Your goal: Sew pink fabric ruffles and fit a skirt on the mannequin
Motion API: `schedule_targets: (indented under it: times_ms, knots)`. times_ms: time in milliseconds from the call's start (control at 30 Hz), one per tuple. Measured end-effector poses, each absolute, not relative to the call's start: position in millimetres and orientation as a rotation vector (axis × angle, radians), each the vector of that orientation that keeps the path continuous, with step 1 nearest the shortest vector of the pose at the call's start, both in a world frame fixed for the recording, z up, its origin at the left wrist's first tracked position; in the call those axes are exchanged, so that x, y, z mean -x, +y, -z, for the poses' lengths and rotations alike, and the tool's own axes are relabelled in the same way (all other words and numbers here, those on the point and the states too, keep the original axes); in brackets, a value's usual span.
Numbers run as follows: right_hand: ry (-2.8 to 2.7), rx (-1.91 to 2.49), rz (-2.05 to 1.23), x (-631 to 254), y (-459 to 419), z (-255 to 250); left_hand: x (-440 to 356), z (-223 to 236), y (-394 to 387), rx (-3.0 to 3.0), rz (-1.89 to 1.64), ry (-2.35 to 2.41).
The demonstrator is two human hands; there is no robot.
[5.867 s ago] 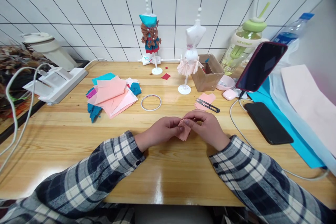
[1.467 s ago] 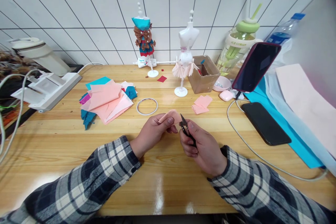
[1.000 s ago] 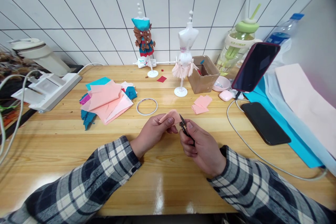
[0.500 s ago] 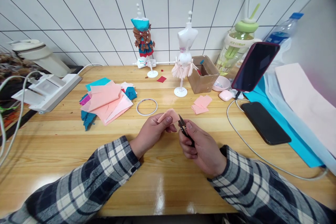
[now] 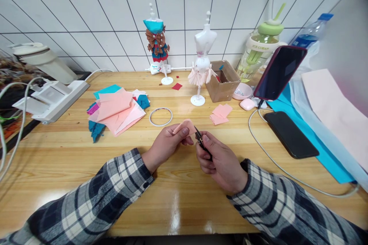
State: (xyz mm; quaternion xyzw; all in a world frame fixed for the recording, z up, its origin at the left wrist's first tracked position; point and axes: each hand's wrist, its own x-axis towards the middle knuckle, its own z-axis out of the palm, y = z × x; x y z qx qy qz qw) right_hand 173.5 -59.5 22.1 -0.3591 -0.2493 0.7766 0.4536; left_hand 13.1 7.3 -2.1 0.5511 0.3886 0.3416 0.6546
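Between the thumb and fingers of my left hand (image 5: 169,141) is a small piece of pink crepe paper (image 5: 186,124). My right hand (image 5: 221,160) is closed around black thread snips (image 5: 201,140), whose blades meet the right edge of the paper. Beyond my hands, cut pink pieces (image 5: 220,114) lie on the table, and a white ring (image 5: 160,117) rests to the left. A white mini dress form (image 5: 203,44) wears a pink pleated skirt (image 5: 199,77). Another dress form (image 5: 156,42) is dressed in blue, brown and red.
At left lies a pile of coloured paper sheets (image 5: 116,109) near a white power strip (image 5: 54,101). A cardboard box (image 5: 222,84), a drink bottle (image 5: 255,51), a propped phone (image 5: 280,72) and a flat black phone (image 5: 291,134) stand or lie at right, with a white cable (image 5: 270,160) running past.
The snips' blades have closed together at the paper's right edge. Both hands hold nearly the same place.
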Motion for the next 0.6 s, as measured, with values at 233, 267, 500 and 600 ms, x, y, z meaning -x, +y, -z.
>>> schedule_targets:
  times_ms: [233,267,500,600]
  knots:
    - [-0.65,0.872,-1.906,-173.7,-59.2,-23.8,-13.2,-1.7,6.8,-1.309,-0.718,0.818]
    - [-0.648,0.876,-1.901,-173.5,-59.3,-23.8,-13.3,-2.3,6.8,-1.31,-0.718,0.821]
    - [-0.65,0.9,-1.858,-171.5,-60.5,-22.6,-13.9,-3.4,7.2,-1.333,-0.691,0.881]
    - [-0.667,0.902,-1.856,-171.7,-60.2,-21.5,-13.7,-1.8,7.5,-1.321,-0.692,0.854]
